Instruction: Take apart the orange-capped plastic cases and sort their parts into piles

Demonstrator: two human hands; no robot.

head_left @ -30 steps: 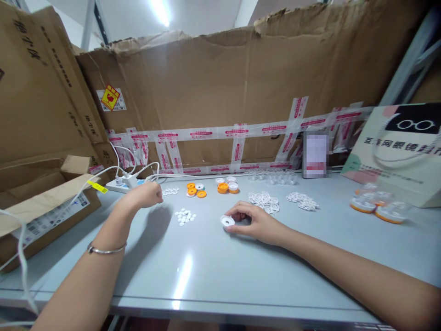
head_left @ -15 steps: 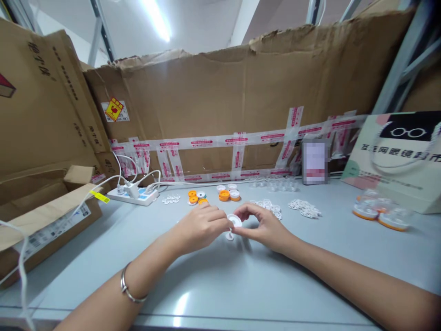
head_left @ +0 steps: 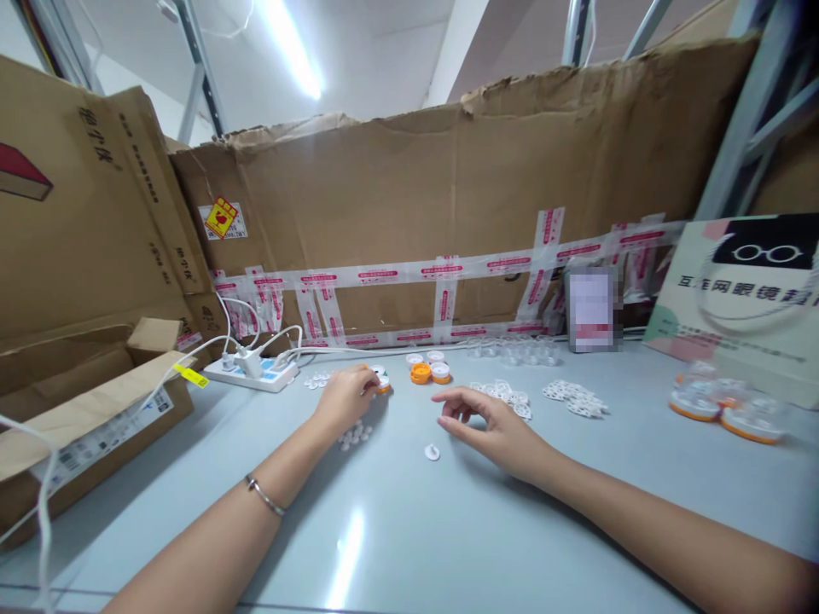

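My left hand (head_left: 349, 396) reaches to a cluster of round orange and white plastic parts, most of which it hides. Its fingers are pinched at the edge of a white round cap (head_left: 384, 380), which sits at an orange ring. My right hand (head_left: 490, 422) hovers over the table with thumb and fingers apart, holding nothing. Below its fingertips lies a small white disc with a stem (head_left: 432, 453). Several small white pieces (head_left: 355, 436) lie beneath my left wrist.
Behind stand more orange rings (head_left: 421, 373) and white caps. White openwork pieces (head_left: 576, 398) lie in piles at right, clear domes (head_left: 518, 350) behind them. Clear-and-orange assemblies (head_left: 726, 405) sit far right. A power strip (head_left: 256, 375) and open carton (head_left: 95, 409) are at left.
My left hand has carried the white round cap away from my right hand, left and back to the orange cluster. My right hand has let go and opened. The small stemmed disc stays on the table.
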